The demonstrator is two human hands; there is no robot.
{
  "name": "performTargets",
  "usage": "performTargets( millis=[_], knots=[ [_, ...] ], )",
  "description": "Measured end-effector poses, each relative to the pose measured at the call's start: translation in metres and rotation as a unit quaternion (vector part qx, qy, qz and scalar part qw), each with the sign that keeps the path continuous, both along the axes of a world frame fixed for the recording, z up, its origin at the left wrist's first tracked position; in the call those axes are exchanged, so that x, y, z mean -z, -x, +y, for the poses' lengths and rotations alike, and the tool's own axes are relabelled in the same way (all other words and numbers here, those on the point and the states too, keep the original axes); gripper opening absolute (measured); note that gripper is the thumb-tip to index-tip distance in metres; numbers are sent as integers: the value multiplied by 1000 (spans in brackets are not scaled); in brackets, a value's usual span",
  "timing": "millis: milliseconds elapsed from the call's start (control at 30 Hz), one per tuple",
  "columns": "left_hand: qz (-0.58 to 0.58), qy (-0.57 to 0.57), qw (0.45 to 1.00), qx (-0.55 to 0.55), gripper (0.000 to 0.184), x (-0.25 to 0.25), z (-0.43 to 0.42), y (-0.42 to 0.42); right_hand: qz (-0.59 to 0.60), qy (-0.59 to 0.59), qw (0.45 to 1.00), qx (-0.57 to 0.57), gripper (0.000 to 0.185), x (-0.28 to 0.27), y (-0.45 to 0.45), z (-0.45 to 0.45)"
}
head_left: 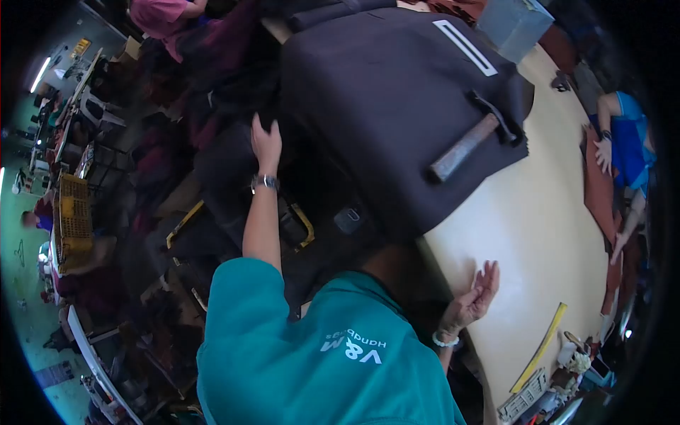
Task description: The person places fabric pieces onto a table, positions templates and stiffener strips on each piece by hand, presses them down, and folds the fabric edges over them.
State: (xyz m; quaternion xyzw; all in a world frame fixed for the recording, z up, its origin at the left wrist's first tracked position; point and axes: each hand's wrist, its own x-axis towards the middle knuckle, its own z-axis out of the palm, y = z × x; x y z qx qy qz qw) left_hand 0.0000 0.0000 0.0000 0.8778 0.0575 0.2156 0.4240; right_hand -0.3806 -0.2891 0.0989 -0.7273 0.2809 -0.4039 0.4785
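My left hand (265, 146), with a watch on the wrist, reaches forward with thumb and fingers apart and nothing visible in it. Dark material lies around it, too dim to make out. My right hand (476, 299), with a pale bracelet, is at the edge of the cream table (524, 234). Its fingers are stretched out, slightly bent, and appear to hold nothing. A large dark sheet (368, 92), leather or cloth, covers the far part of the table. On it rest a worn metal bar (464, 147), a dark curved tool (499, 119) and a white rectangular frame (465, 47).
A translucent box (515, 28) stands at the table's far end. Right of the table, a person in blue (630, 142) has their hands on brown sheets (601, 191). A yellow ruler (540, 347) lies near several small items. Yellow crates (73, 212) stand far left.
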Motion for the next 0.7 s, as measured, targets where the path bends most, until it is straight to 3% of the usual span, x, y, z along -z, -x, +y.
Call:
performTargets(
  millis=[100,200,300,400,433,533,700],
  knots=[
    [155,-71,985,-12,55,70,22,58,13,50,999,12,47,-9,2,-6],
    [191,-93,977,4,54,85,49,63,-29,4,1000,-11,45,1,2,4],
    [192,-89,977,32,53,98,52,48,-79,81,991,-74,42,16,5,-5],
    [130,-121,981,74,50,104,45,33,102,186,976,40,36,8,-6,3],
    [99,-134,981,95,48,101,37,30,167,230,956,68,35,3,-10,7],
    [89,-35,986,138,48,75,3,45,231,311,920,55,35,0,-17,10],
    [-29,92,985,146,57,0,-65,94,244,330,910,54,31,-5,-20,11]
  ],
)
